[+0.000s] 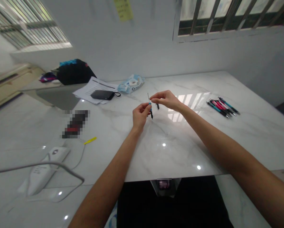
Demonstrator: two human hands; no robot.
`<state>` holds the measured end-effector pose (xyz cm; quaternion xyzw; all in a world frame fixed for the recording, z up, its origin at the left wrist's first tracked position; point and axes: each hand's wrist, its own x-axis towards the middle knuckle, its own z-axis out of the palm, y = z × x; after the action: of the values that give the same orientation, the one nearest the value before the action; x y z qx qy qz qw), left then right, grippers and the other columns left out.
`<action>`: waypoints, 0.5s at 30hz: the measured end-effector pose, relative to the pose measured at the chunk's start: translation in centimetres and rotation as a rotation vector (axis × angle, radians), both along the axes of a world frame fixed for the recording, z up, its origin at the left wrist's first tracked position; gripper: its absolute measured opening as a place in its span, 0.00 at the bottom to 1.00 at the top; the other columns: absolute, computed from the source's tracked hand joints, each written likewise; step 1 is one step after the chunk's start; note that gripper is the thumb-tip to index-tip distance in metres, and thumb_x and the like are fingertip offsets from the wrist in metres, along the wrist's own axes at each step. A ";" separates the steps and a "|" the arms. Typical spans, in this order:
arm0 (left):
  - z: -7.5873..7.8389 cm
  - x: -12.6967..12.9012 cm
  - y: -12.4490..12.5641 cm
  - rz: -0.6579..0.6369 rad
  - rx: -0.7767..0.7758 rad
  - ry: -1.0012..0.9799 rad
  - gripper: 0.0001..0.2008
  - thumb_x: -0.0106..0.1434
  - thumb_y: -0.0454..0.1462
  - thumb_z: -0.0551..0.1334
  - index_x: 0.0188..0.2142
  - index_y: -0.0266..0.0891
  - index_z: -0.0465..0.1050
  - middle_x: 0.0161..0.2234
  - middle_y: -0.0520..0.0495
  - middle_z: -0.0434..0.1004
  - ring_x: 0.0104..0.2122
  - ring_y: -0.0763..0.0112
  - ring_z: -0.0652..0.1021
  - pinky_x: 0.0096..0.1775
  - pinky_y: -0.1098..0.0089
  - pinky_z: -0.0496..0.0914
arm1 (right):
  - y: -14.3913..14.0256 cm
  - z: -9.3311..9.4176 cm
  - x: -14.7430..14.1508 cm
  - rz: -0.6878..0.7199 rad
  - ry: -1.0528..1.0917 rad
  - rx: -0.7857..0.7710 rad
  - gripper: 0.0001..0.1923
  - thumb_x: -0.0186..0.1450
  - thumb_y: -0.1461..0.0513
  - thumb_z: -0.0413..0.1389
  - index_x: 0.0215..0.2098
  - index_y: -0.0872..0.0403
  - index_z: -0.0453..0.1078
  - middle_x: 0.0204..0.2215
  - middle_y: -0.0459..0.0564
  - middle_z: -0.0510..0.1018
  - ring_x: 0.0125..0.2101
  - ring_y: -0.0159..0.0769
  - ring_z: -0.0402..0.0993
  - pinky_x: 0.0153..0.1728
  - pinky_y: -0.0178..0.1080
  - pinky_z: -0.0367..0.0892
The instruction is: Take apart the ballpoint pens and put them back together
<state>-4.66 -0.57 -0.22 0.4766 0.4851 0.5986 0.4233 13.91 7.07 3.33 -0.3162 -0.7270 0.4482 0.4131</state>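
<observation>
My left hand (140, 114) is pinched on a thin pen part (150, 106), a slim rod with a blue band and a black lower end, held nearly upright above the white marble table (170, 148). My right hand (165, 99) is just to its right, fingers closed on a small black piece (158, 106), its fingertips almost touching the rod's upper part. Both hands hover over the table's middle.
Several pens (222, 107), red, teal and black, lie in a bunch at the right. A black pouch (102, 94) on papers (92, 88) and a blue plastic packet (131, 84) sit at the back. A white charger with cable (43, 172) and a yellow strip (90, 140) lie at left.
</observation>
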 end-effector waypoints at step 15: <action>0.4 -0.2 0.6 0.002 -0.021 -0.079 0.09 0.67 0.43 0.66 0.38 0.42 0.71 0.26 0.58 0.66 0.20 0.79 0.65 0.23 0.76 0.59 | -0.7 0.8 -0.9 -0.152 0.012 -0.061 0.09 0.64 0.59 0.71 0.39 0.56 0.82 0.34 0.51 0.87 0.35 0.34 0.83 0.39 0.35 0.74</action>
<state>-4.89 -0.02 0.15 0.4477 0.4747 0.6124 0.4463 13.03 6.40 4.13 -0.3801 -0.6843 0.4395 0.4405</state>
